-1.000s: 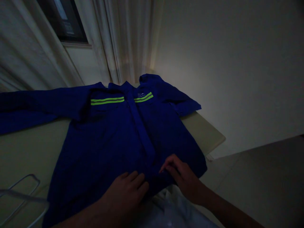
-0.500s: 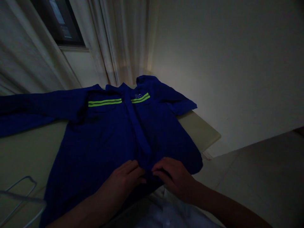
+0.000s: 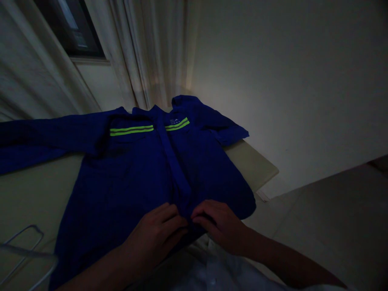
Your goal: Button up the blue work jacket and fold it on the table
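A dark blue work jacket (image 3: 130, 173) with yellow-green reflective stripes across its chest lies spread front side up on a table. Its front edges meet down the middle, with a loose flap strip along the opening. At the bottom hem, my left hand (image 3: 163, 226) has its fingers curled on the cloth left of the opening. Just to its right, my right hand (image 3: 218, 224) pinches the other front edge between thumb and fingers. The two hands' fingertips are almost together. What exactly lies between the fingers is too dark to make out beyond the blue cloth.
Wire hangers (image 3: 30, 252) lie on the pale table (image 3: 254, 165) at lower left. Long curtains (image 3: 145, 48) hang behind, beside a dark window (image 3: 72, 28). A white wall (image 3: 287, 89) rises at the right, above a tiled floor (image 3: 318, 218).
My left fingers have shifted slightly right and closer to my right hand at the hem. The whole view has moved a little; the jacket lies as before.
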The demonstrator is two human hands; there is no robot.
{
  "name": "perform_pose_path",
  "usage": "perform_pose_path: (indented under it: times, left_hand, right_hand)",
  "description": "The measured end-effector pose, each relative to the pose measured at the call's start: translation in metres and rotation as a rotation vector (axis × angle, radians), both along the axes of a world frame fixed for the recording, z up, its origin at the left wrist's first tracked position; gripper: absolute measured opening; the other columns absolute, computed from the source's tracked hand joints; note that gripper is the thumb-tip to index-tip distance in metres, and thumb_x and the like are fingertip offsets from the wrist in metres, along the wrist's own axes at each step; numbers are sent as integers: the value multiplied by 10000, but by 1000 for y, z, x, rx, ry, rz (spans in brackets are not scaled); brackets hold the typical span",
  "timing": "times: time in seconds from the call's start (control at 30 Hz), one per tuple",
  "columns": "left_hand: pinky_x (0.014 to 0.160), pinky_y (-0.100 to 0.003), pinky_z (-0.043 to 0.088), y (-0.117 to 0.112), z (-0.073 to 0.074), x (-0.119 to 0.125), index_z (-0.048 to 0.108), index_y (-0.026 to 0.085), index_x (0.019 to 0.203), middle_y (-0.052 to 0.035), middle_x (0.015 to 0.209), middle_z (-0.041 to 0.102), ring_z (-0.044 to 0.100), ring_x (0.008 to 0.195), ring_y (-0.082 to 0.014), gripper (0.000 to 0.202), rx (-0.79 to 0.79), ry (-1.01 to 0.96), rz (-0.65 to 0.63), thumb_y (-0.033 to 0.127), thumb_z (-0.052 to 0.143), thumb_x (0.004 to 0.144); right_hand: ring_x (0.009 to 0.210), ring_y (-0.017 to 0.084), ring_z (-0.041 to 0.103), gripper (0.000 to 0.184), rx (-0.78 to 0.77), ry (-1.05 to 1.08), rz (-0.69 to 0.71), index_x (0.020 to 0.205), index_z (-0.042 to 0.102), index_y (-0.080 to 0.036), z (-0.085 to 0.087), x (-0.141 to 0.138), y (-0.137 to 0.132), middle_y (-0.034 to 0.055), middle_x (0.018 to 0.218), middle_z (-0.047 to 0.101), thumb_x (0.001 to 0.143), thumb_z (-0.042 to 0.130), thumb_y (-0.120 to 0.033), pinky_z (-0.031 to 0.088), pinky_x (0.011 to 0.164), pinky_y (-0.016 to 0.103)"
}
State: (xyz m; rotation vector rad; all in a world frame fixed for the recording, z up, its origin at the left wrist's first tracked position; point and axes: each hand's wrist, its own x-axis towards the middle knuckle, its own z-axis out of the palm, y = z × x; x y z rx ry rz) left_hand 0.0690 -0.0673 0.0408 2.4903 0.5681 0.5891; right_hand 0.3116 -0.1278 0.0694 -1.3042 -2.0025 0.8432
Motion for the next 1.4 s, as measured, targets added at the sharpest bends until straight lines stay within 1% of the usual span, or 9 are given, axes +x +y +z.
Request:
perform_pose_path:
  times: [0.3, 0.47, 0.63, 0.83, 0.97, 1.07, 1.17, 1.3, 1.4]
  left_hand:
    - [711, -330, 480, -2, 5, -1, 658, 257, 1100, -9, 927, 644, 581, 809, -170, 123, 75, -22, -12, 214, 550, 1062]
    - [677, -327, 455, -2, 6, 3, 667, 238, 1063, -8, 864, 640, 554, 767, -170, 126, 145, -44, 5, 222, 542, 1070]
    - [632, -352, 366, -3, 5, 6, 662, 205, 1005, 11, 777, 618, 501, 694, -167, 120, 328, -97, -10, 194, 557, 1063]
    - [640, -352, 314, -5, 8, 5, 666, 140, 1066, -8, 796, 615, 481, 681, -159, 167, 491, -162, -96, 134, 499, 1061]
    - [680, -352, 345, -9, 3, 5, 661, 154, 1103, -18, 850, 625, 498, 721, -165, 183, 479, -148, -104, 147, 482, 1065]
    - [693, -359, 343, -15, -6, 6, 652, 167, 1056, -27, 924, 647, 506, 754, -174, 147, 424, -118, -84, 128, 511, 1040]
    - [730, -371, 353, -20, -11, 6, 653, 149, 1033, -28, 932, 655, 516, 768, -173, 110, 415, -124, -86, 112, 551, 1015]
    - [730, -377, 371, -23, -8, 8, 667, 107, 1168, -33, 917, 651, 528, 754, -170, 213, 458, -118, -122, 111, 498, 1038]
    - [687, -377, 367, -24, -5, 9, 680, 105, 1134, -23, 863, 626, 513, 714, -167, 208, 502, -148, -128, 112, 498, 1034]
  right_hand:
    - [847, 143, 670, 141, -81, 29, 9, 1031, 694, -230, 2, -2, 3, 8, 936, 733, 1067, 570, -289, 496, 799, 272]
    - [854, 149, 661, 129, -44, -11, 15, 1042, 687, -227, -2, -3, 4, 16, 948, 730, 1065, 568, -271, 490, 816, 278]
    - [874, 157, 659, 113, -106, -60, 30, 1059, 672, -220, -3, -4, 5, 22, 968, 725, 1062, 563, -251, 486, 829, 284]
    - [870, 153, 655, 92, -238, -53, 89, 1045, 646, -190, 3, -6, 10, 24, 961, 712, 1054, 560, -222, 463, 809, 271]
    - [871, 149, 650, 81, -302, -53, 141, 1037, 640, -190, 7, -5, 14, 19, 954, 706, 1042, 559, -199, 452, 795, 261]
    - [874, 147, 655, 77, -342, -68, 179, 1064, 652, -198, 8, -1, 18, 7, 945, 704, 1008, 599, -190, 442, 771, 249]
    - [789, 130, 636, 98, -377, -73, 257, 1067, 675, -194, 8, 4, 23, -6, 881, 693, 989, 615, -202, 421, 701, 231]
    - [755, 120, 633, 160, -426, -45, 358, 1074, 697, -187, 4, 9, 29, -10, 871, 692, 920, 660, -163, 420, 652, 203]
    - [783, 124, 659, 195, -489, -24, 418, 1077, 705, -184, -2, 12, 34, -8, 894, 704, 884, 697, -155, 449, 669, 193]
